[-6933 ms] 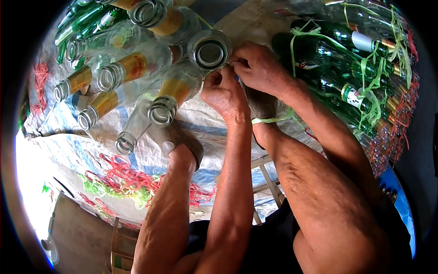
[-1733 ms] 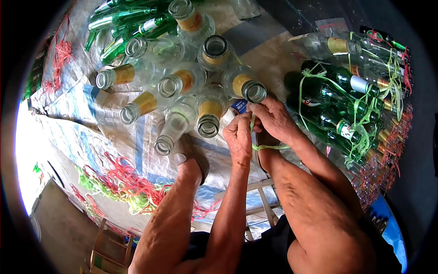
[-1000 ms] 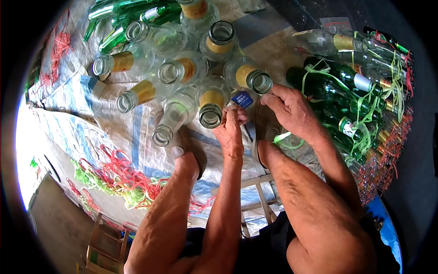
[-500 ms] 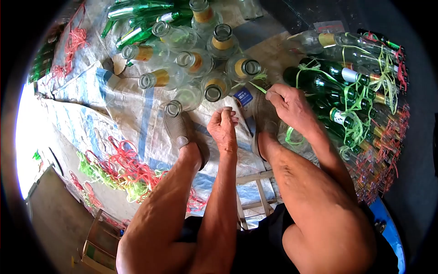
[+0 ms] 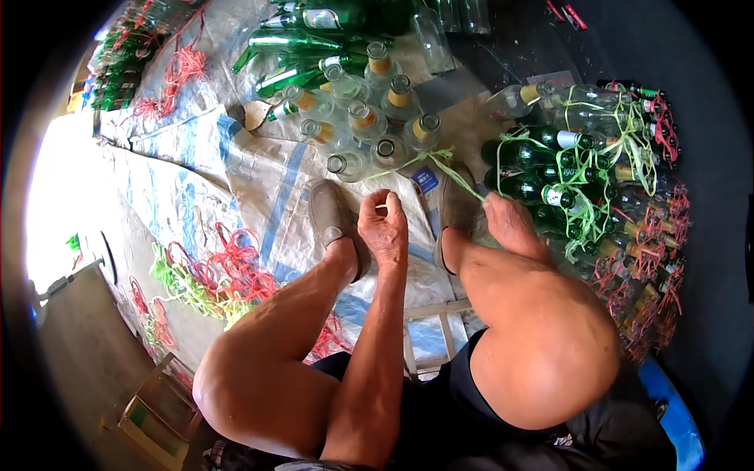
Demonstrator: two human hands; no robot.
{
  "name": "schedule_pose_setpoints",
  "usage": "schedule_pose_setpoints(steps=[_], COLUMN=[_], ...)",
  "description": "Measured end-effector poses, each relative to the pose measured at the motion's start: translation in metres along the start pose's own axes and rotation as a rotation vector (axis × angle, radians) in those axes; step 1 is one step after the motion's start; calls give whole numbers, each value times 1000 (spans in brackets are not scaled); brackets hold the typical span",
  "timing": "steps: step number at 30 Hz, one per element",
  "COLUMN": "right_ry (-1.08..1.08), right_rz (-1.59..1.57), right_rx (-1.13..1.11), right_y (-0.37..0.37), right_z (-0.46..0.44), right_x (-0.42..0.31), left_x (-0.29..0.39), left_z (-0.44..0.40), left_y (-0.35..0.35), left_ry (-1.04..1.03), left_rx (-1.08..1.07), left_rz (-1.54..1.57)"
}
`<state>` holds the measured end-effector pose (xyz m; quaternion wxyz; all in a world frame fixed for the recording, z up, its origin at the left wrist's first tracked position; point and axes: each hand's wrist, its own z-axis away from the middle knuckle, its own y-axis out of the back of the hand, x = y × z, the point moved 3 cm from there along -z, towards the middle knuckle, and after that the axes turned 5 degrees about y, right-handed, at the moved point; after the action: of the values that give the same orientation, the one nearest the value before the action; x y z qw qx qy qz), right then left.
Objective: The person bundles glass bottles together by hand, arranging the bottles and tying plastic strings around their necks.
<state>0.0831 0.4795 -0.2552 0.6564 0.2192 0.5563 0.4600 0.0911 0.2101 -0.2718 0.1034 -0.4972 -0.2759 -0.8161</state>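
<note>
Several clear glass bottles [image 5: 363,122] stand upright in a tight cluster in front of my feet, some with yellow paper round the neck. A light green plastic string [image 5: 465,182] runs from the base of the front bottles towards my right hand [image 5: 512,226]. That hand is closed on the string beside my right shoe, partly hidden by my knee. My left hand [image 5: 382,226] hovers between my shoes, just short of the front bottles. Its thumb and fingers are curled together, and whatever they hold, if anything, does not show.
Bundles of green bottles [image 5: 542,165] tied with green string lie at right, near clear bottles tied with red string [image 5: 640,275]. Loose green bottles [image 5: 314,39] lie at the back. Tangled red and green string [image 5: 224,275] lies at left on the woven sheet [image 5: 267,177].
The view has shifted, so the bottles look farther off. My right hand has drawn back from the bottles, and a longer stretch of green string now shows. My left hand stays curled.
</note>
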Motion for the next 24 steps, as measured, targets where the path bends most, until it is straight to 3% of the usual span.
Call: schedule_pose_setpoints(steps=[3, 4, 7, 13, 15, 16, 20, 24], right_ry=[-120, -274, -278, -190, -194, -263, -173, -98], right_rz=[18, 57, 0, -48, -58, -142, -169, -82], right_rx=[-120, -315, -226, 89, 87, -19, 104, -30], right_y=[-4, 8, 9, 8, 5, -6, -22, 35], right_z=[23, 23, 32, 57, 56, 52, 55, 42], right_x=[13, 6, -5, -23, -11, 7, 16, -29], left_x=[44, 57, 104, 118, 106, 106, 108, 107], left_z=[15, 17, 22, -10, -26, -28, -29, -25], left_y=[0, 1, 0, -14, -18, -19, -14, -10], left_ry=[-214, -189, -255, -383, -355, -388, -408, -398], left_rx=[76, 36, 86, 6, -83, -85, -146, -178], left_rz=[-45, -54, 53, -79, -175, -157, -204, -203])
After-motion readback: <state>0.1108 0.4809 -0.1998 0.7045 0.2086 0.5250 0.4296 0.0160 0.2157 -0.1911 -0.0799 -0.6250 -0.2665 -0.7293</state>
